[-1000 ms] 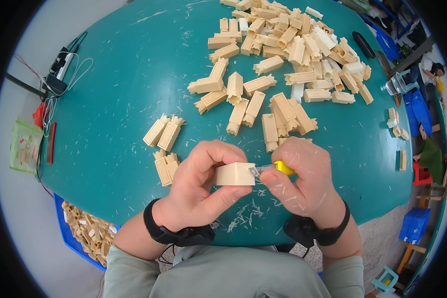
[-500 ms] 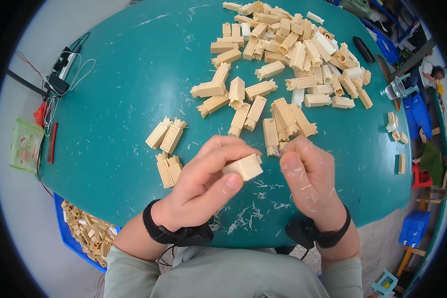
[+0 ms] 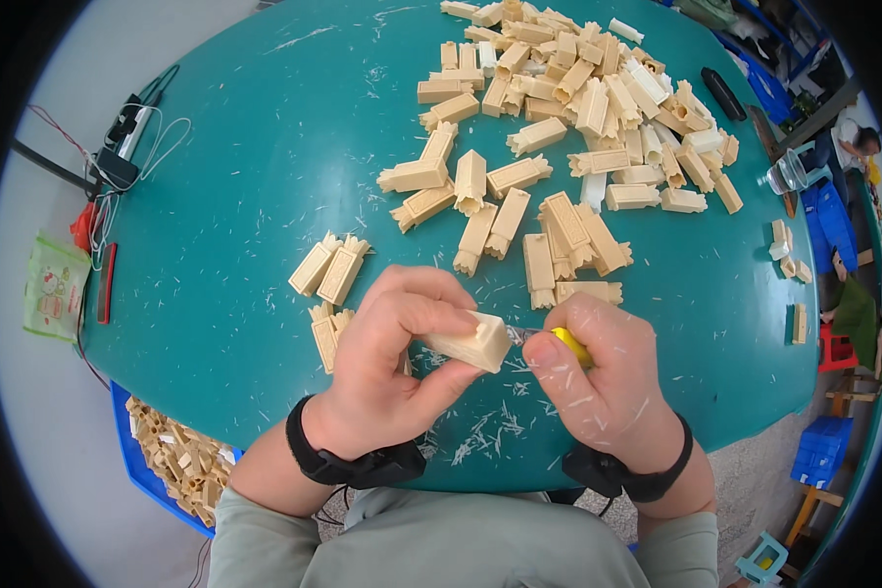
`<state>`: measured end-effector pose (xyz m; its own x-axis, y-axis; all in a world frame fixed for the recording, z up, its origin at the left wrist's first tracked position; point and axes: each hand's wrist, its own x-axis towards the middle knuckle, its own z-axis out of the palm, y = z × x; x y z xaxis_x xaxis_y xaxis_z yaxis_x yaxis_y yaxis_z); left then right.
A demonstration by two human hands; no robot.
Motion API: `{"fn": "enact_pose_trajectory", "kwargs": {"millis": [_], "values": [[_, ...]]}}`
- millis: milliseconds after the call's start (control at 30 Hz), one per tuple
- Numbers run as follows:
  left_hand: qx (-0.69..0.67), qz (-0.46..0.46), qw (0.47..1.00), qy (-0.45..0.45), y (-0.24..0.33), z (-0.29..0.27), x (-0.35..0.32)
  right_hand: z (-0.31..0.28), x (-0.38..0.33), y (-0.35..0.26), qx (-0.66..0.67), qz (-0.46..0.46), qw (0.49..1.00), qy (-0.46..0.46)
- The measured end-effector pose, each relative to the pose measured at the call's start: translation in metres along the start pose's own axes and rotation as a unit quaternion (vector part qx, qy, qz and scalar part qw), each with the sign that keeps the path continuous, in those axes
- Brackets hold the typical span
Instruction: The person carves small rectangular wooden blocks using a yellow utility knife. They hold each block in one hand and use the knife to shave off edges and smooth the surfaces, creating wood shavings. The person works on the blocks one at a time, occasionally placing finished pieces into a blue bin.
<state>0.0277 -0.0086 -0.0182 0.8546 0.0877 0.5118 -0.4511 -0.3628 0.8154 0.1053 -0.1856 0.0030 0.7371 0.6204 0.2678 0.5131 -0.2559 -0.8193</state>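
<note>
Between the thumb and fingers of my left hand (image 3: 387,343) is a cream plastic block (image 3: 472,345), a hollow-looking rectangular piece tilted with its end toward the right. My right hand (image 3: 598,372) is closed around a yellow-handled utility knife (image 3: 571,345). The knife's blade points left and meets or nearly meets the block's right end. Thin pale shavings (image 3: 490,426) lie on the table below and stick to my right fingers. Just beyond my hands lie several similar blocks (image 3: 563,235) with jagged ends, and a few more (image 3: 328,269) are left of my left hand.
The green table (image 3: 245,196) carries a large heap of cream and white blocks (image 3: 598,88) at the far right. A blue bin (image 3: 142,470) of pieces stands at the lower left. A dark rod-shaped object (image 3: 722,93), clear cup (image 3: 784,174) and power strip (image 3: 127,132) are near the edges.
My right hand has shifted slightly left and turned, so the yellow knife handle and blade now show at the block's end. My left hand has tilted the block, whose end has swung slightly downward.
</note>
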Motion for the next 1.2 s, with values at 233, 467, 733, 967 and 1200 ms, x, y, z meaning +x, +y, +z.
{"fn": "enact_pose_trajectory", "kwargs": {"millis": [233,467,733,967,1200], "values": [[0.060,0.027,0.998,0.000,0.002,0.000,0.001,0.002,0.002,0.003,-0.057,-0.036,0.998,0.021],[0.030,0.090,0.993,-0.071,0.001,-0.004,0.003,-0.001,0.008,0.009,-0.097,0.080,0.992,0.016],[-0.140,-0.076,0.987,-0.027,0.005,-0.004,0.001,0.000,0.002,-0.001,0.057,0.042,0.997,0.019],[-0.131,-0.083,0.985,0.072,0.005,0.006,-0.003,0.008,-0.004,-0.001,0.034,0.005,0.999,-0.002],[-0.089,-0.044,0.992,0.085,0.004,0.008,-0.007,0.011,-0.004,0.001,-0.007,-0.028,1.000,-0.009]]}}
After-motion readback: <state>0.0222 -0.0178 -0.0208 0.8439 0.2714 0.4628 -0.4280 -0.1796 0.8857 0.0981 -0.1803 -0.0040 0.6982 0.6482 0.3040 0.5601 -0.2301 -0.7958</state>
